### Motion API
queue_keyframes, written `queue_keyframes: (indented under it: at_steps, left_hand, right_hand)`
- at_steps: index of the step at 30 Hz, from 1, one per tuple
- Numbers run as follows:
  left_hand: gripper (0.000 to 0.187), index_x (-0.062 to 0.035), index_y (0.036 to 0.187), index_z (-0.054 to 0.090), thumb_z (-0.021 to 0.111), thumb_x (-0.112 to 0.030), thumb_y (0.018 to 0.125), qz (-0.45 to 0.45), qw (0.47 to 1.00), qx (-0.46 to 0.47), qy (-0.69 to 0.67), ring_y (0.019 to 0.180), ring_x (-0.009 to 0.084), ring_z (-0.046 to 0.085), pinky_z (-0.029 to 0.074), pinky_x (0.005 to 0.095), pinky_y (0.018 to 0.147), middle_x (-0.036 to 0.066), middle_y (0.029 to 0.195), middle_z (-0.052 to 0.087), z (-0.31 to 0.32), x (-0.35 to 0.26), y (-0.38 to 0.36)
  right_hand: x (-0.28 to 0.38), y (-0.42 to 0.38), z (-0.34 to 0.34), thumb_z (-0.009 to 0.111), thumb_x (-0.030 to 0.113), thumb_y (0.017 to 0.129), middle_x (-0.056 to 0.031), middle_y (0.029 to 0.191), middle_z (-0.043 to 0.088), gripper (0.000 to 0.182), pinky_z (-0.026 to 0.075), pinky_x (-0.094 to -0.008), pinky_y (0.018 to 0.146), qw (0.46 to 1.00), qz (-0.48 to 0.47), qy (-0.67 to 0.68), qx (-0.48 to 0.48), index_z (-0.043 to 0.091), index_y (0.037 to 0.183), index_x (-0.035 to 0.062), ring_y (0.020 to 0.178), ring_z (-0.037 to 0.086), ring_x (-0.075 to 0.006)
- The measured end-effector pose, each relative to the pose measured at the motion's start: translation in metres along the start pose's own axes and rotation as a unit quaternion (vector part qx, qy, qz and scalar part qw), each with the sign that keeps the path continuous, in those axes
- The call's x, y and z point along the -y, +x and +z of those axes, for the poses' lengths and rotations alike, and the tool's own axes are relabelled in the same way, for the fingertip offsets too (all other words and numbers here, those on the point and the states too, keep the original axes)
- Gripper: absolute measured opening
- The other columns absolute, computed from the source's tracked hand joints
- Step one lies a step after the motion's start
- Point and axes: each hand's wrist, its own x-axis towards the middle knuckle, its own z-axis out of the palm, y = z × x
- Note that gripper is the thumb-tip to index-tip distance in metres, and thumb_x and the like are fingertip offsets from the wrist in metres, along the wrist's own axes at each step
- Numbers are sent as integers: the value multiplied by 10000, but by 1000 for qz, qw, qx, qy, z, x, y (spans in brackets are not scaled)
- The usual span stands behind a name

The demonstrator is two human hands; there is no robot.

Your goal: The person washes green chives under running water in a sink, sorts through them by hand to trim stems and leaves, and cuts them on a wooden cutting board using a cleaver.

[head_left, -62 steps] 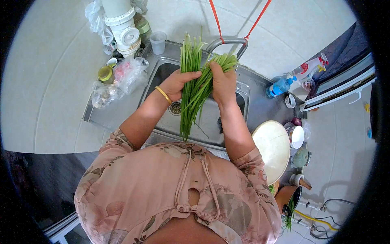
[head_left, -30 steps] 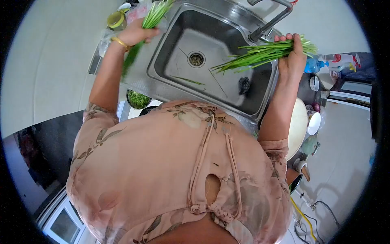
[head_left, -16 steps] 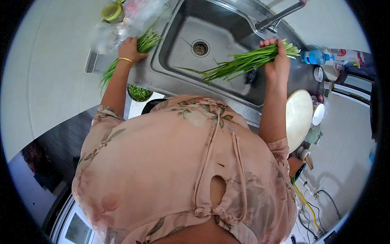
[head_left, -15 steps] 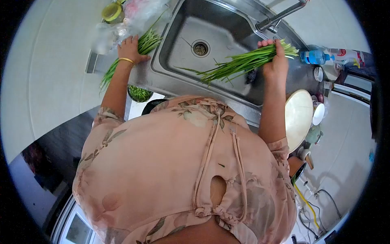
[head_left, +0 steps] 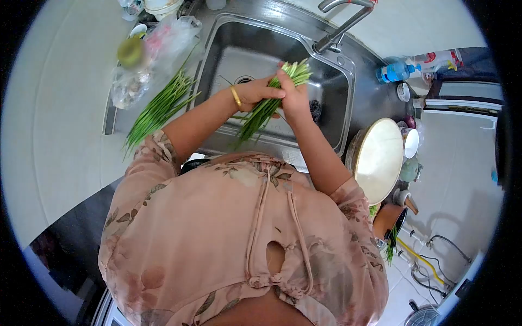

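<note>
Over the sink (head_left: 333, 127) a bunch of chives (head_left: 261, 117) slants across both hands, pale cut ends up and to the right, green tips down and to the left. My right hand (head_left: 295, 96) is closed round it just below the pale ends. From the left, my left hand (head_left: 256, 93), with a gold bangle at the wrist, closes on the same bunch, its fingers partly hidden. A second pile of chives (head_left: 160, 108) lies loose on the counter left of the sink. The sink drain is partly covered by my left hand.
Plastic bags (head_left: 174, 41) and a jar with a yellow-green lid (head_left: 130, 51) stand at the back left. The faucet (head_left: 342, 30) rises behind the sink. Rightward are a blue bottle (head_left: 396, 71), a large pale round basin (head_left: 379, 160) and a brown pot (head_left: 389, 220).
My left hand has left the chives on the counter and moved right onto the held bunch. My right hand has brought that bunch left, and it now points more steeply downward.
</note>
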Motion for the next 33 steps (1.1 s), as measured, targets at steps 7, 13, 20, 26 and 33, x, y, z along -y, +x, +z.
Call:
queue_keyframes:
  at_steps: [7,13,20,26,33]
  left_hand:
    - [387,-20,1131,456,611,-146,798,-81,995,44,-37,720,168,603,531,331,635,84,855,586,-16,22,-3]
    - [374,-51,1141,461,601,-113,799,-105,990,53,-79,776,163,603,520,392,711,49,843,582,-15,18,-8]
    - [415,-54,1170,449,607,-125,794,-108,989,21,-100,758,178,602,511,449,731,62,837,579,-19,21,-8]
    - [337,-36,1109,482,596,-117,803,-135,985,-7,-107,763,173,605,517,420,730,58,847,581,-36,22,-11]
    - [226,-49,990,520,602,-146,803,-142,969,-192,-66,726,177,591,515,342,619,55,793,579,-52,8,-40]
  right_hand:
    - [4,13,-41,429,452,870,-145,1294,326,622,281,-384,960,975,116,-159,104,291,1300,25,1160,350,-223]
    - [14,45,-57,169,601,871,-148,1433,155,762,101,-395,1065,988,9,-15,153,163,1373,26,1325,140,-278]
    - [3,44,-47,103,536,904,-111,1368,334,706,185,-369,1039,961,51,-164,215,342,1310,10,1267,288,-226]
    - [-22,51,-38,110,541,905,-102,1325,397,695,218,-341,1029,939,99,-145,295,372,1301,34,1231,349,-232]
    - [-101,85,-55,246,484,922,-113,1225,487,574,375,-342,912,985,147,7,92,482,1200,41,1122,458,-211]
